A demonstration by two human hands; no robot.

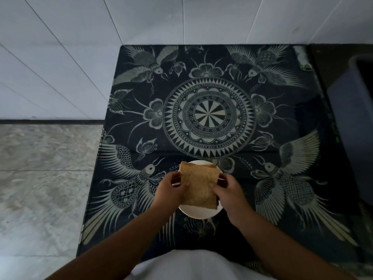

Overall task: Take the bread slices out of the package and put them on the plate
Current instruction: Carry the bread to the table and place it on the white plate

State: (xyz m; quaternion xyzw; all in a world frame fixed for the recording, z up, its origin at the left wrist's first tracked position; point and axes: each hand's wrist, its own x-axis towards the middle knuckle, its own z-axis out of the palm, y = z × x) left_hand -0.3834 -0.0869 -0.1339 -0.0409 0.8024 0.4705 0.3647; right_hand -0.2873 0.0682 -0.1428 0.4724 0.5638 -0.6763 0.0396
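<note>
A brown bread slice [198, 184] is held over a white round plate [199, 213] that rests near the front edge of the table. My left hand [171, 188] grips the slice's left edge. My right hand [228, 190] grips its right edge. A second slice edge peeks out at the back right under the top one. Whether a clear package still wraps the bread I cannot tell. Most of the plate is hidden under the bread and my hands.
The table wears a dark cloth [210, 116] printed with birds, flowers and a central mandala. A dark bin-like container [355, 118] stands at the right edge. White wall tiles are behind, grey floor lies to the left.
</note>
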